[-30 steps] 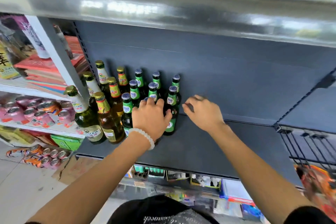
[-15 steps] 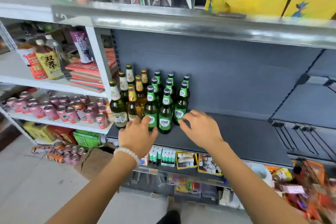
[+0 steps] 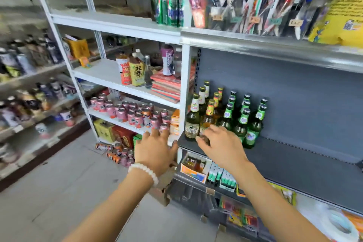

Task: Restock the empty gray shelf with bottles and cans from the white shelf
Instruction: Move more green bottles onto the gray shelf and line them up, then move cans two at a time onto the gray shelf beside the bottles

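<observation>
Both bare hands reached forward empty, fingers loose and spread: left hand (image 3: 156, 150) before pink drink cans (image 3: 135, 115) on white metal shelf (image 3: 110, 76); right hand (image 3: 223, 146) near green and brown glass bottles (image 3: 227, 116) clustered at left end of dark gray shelf (image 3: 294, 161).

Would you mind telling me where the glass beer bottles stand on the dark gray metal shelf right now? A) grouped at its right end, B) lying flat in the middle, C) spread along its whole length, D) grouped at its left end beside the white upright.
D: the glass beer bottles stand upright in a cluster at the left end of the dark gray metal shelf, next to the white upright; the rest of the shelf is bare.
</observation>
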